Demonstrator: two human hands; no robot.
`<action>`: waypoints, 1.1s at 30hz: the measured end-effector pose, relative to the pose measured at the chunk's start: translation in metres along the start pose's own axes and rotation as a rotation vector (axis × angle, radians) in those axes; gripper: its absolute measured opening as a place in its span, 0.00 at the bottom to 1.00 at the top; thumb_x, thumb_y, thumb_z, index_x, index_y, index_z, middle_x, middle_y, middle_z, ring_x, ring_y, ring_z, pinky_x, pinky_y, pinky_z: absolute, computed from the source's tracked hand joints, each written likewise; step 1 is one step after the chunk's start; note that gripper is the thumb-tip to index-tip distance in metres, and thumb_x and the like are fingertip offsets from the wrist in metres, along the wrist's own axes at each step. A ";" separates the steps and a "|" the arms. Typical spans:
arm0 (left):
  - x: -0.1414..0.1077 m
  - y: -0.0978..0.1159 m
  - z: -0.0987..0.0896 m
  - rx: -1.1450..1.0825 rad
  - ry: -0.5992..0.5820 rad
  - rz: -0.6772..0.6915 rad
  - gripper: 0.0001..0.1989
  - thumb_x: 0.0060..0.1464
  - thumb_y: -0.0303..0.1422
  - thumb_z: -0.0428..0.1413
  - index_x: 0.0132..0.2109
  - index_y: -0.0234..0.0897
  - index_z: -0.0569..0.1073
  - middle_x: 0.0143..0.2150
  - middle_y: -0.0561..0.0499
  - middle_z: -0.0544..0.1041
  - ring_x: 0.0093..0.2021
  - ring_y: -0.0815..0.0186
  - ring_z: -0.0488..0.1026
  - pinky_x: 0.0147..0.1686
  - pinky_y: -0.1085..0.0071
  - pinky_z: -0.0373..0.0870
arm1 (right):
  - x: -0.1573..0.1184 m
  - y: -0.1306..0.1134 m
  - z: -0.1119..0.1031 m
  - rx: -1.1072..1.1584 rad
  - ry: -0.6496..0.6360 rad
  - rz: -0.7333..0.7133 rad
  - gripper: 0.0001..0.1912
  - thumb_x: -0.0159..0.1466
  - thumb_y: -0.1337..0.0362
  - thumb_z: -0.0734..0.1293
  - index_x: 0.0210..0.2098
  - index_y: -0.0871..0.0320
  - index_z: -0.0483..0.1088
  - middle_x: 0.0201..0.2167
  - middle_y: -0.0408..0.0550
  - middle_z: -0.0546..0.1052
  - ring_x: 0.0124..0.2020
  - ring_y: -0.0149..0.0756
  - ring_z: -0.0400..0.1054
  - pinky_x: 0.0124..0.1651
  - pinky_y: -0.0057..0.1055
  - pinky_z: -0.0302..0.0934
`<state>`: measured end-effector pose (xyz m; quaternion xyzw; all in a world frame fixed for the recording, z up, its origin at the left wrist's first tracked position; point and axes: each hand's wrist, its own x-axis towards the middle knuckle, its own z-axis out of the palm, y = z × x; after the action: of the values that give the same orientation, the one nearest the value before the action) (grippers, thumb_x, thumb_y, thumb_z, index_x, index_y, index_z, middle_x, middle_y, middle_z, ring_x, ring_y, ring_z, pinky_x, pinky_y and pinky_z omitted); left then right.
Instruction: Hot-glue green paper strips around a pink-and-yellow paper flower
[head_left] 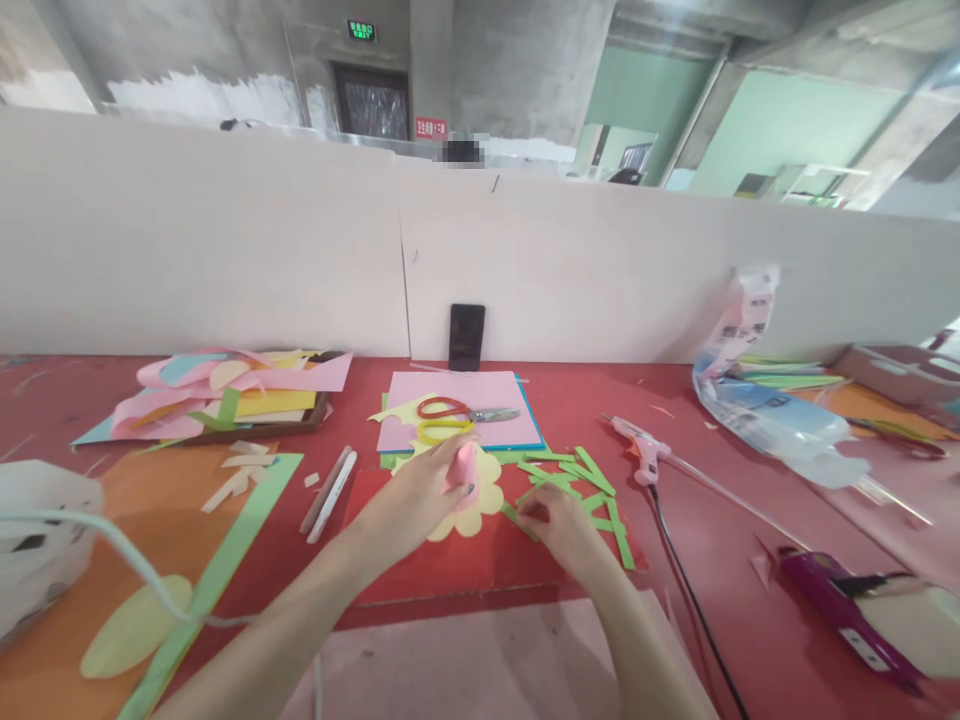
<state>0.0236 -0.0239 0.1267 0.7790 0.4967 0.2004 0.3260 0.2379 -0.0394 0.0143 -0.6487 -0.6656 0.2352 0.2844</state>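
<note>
A yellow scalloped paper flower (470,522) with a rolled pink paper piece (465,468) at its middle is held in my left hand (431,485), fingers closed on it. To its right, my right hand (556,518) has its fingers curled, the tips pinching at a green paper strip (513,515) by the flower's edge. Several more green paper strips (592,478) lie loose beyond and beside that hand on a red board (480,575). Behind the flower, red-handled scissors (491,413) and a yellow-handled pair (442,430) rest on pink paper (397,390).
A pink glue gun (645,450) with a trailing cord lies right, near a bag of glue sticks (780,420) and a purple device (847,610). Left are markers (330,497), a tray of paper scraps (232,395) and orange sheets (150,520). A phone (466,337) leans against the white partition (562,270).
</note>
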 end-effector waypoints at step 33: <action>-0.010 -0.065 0.029 0.047 0.445 -0.006 0.22 0.54 0.35 0.49 0.56 0.43 0.57 0.50 0.47 0.68 0.49 0.61 0.67 0.47 0.63 0.65 | -0.001 0.010 -0.009 0.284 -0.150 0.071 0.08 0.50 0.64 0.65 0.31 0.56 0.66 0.27 0.42 0.71 0.28 0.30 0.66 0.30 0.28 0.60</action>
<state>-0.0037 -0.0225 0.0602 0.7215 0.5631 0.3548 0.1910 0.2516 -0.0404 0.0137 -0.6055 -0.6218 0.3845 0.3145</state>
